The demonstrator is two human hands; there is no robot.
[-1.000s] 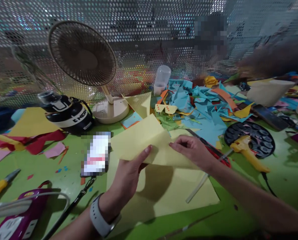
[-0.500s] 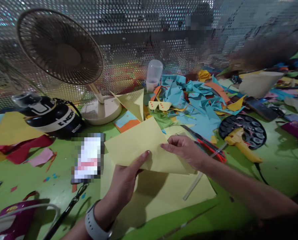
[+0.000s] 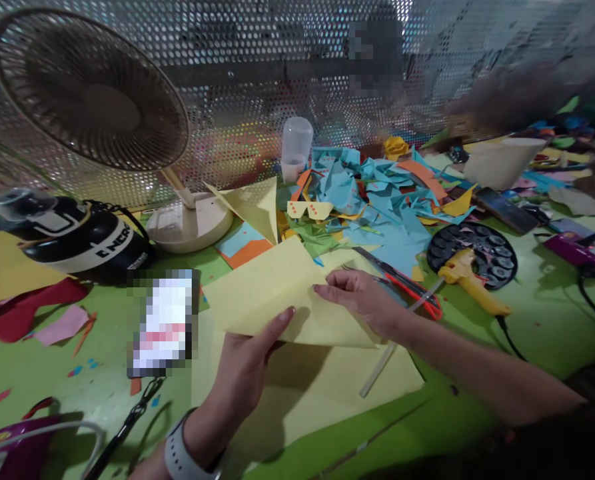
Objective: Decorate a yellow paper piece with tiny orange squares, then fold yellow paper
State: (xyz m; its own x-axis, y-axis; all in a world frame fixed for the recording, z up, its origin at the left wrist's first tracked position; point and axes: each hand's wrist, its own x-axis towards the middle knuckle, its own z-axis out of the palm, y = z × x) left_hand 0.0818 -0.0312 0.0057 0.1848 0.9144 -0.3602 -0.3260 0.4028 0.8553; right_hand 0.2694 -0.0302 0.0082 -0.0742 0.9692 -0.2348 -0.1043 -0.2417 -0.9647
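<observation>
A pale yellow sheet of paper [image 3: 257, 283] is held up between both hands, tilted over the table. My left hand [image 3: 247, 367] grips its lower edge, thumb on top and the other fingers hidden beneath. Pinched at the sheet's right part is my right hand [image 3: 362, 300], its thumb and forefinger pressed together on the paper. Under them lies a larger pale yellow sheet [image 3: 307, 400] flat on the green table. Across its right side runs a glue stick [image 3: 377, 370], and the yellow glue gun [image 3: 472, 280] rests on a black round palette [image 3: 487, 250].
A fan [image 3: 92, 100], a black bottle [image 3: 82, 240] and a phone [image 3: 162, 323] stand or lie at left. Behind the hands are blue paper scraps [image 3: 362, 183] and a clear plastic cup [image 3: 297, 143]. An orange-edged cutter [image 3: 412, 293] lies by my right wrist. A white tub [image 3: 502, 163] is farther back.
The view has shifted slightly, so the table things appear a little farther left. My hands keep the same hold on the paper, with the right fingertips barely moved.
</observation>
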